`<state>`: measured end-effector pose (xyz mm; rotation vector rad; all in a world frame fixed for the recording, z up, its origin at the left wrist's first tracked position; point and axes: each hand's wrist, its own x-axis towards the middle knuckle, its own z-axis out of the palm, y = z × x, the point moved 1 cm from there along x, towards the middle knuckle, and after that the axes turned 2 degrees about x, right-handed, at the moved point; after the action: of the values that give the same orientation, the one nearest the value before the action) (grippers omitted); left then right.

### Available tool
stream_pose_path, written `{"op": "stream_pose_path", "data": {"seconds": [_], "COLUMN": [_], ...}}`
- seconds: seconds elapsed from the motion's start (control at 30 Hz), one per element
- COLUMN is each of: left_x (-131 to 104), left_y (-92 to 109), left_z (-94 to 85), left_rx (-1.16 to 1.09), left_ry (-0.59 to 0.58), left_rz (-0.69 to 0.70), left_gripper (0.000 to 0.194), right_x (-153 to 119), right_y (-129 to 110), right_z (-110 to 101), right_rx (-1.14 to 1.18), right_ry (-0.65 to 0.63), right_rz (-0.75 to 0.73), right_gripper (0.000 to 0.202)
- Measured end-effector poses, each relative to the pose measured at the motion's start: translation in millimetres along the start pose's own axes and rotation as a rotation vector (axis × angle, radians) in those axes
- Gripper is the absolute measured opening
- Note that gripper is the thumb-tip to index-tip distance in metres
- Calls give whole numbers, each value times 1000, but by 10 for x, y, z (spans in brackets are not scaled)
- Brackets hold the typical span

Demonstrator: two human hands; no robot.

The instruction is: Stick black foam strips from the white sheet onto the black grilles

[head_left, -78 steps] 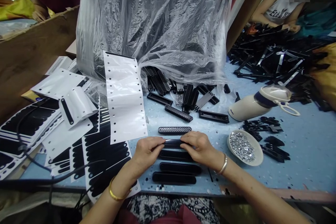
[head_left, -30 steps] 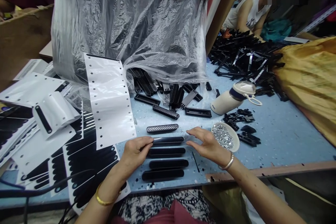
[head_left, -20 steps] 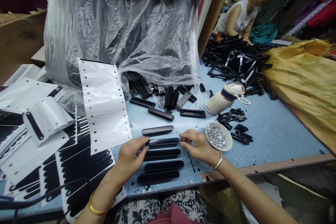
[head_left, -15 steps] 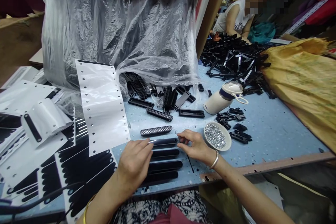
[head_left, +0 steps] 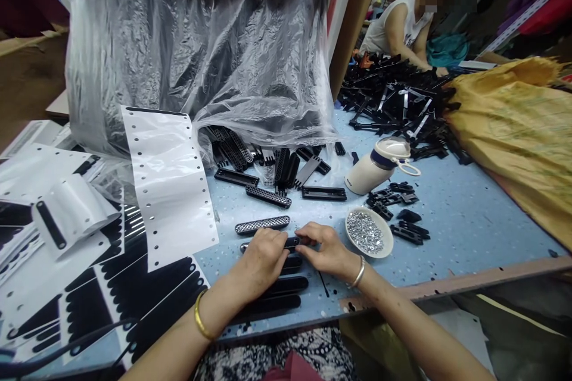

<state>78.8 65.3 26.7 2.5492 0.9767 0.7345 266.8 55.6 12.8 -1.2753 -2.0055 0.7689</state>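
My left hand (head_left: 263, 259) lies over the top black strip (head_left: 245, 247), its fingers closed and pressed on the strip's right half. My right hand (head_left: 326, 250) pinches the right end of that same strip between thumb and fingers. Nearer me, several smooth black strips (head_left: 286, 284) lie side by side, partly under my left wrist. Just beyond my hands is a lattice-patterned black piece (head_left: 263, 224). To the right of my right hand stands a white bowl (head_left: 388, 248) of small shiny metal parts (head_left: 365, 231).
A white bottle (head_left: 369, 172) leans behind the bowl. Black parts (head_left: 393, 95) are heaped at the back right, beside a yellow sack (head_left: 513, 125) and a person (head_left: 397, 27). Plastic sheeting (head_left: 201, 53) hangs behind. White sticker sheets (head_left: 172, 190) cover the left.
My left hand has moved right along the top strip, from its left end to near my right hand. My right hand has stayed at the strip's right end.
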Motion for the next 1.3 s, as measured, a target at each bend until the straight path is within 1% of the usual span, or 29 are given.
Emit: {"op": "stream_pose_path", "data": {"seconds": [0.2, 0.33, 0.43, 0.5, 0.57, 0.63, 0.73, 0.8, 0.87, 0.9, 0.97, 1.07, 1.1, 1.17, 1.23, 1.3], "left_x": [-10, -6, -4, -3, -3, -3, -4, -6, -9, -10, -11, -6, -3, 2, 4, 2], "left_y": [-49, -60, -62, -65, -71, -78, -86, -93, -99, -101, -101, -92, -88, -80, -77, -78], "left_z": [47, 53, 59, 65, 71, 74, 70, 65, 65, 66, 68, 66, 64, 58, 55, 57], "left_rx": [-50, -78, -89, -91, -92, -96, -114, -127, -137, -139, -137, -126, -119, -110, -110, -120], "left_ry": [-36, -38, -35, -34, -41, -56, -91, -110, -116, -116, -109, -104, -102, -102, -101, -107], "left_rz": [-53, -74, -80, -89, -97, -105, -122, -137, -150, -153, -153, -149, -148, -147, -150, -158], "left_gripper": [15, 13, 12, 12, 11, 10, 9, 9, 9, 9, 9, 9, 9, 9, 9, 9], "right_x": [38, 96, 129, 104, 11, -147, -427, -573, -656, -676, -685, -652, -632, -576, -500, -411], "right_y": [5, -12, -28, -41, -56, -70, -87, -100, -119, -130, -153, -178, -179, -167, -142, -118], "right_z": [-11, -25, -52, -91, -145, -187, -173, -117, -49, -18, 25, 32, 17, -30, -89, -142], "right_rx": [45, 80, 83, 71, 1, -142, -374, -451, -483, -498, -557, -643, -642, -563, -409, -252], "right_ry": [-30, -64, -94, -87, -46, -15, -84, -131, -121, -101, -44, 30, 48, 71, 87, 95], "right_rz": [45, 85, 81, 76, 72, 88, 178, 215, 180, 147, 76, -31, -62, -95, -70, -7], "right_gripper": [18, 15, 12, 11, 11, 9, 13, 13, 14, 18, 25, 27, 27, 27, 24, 21]}}
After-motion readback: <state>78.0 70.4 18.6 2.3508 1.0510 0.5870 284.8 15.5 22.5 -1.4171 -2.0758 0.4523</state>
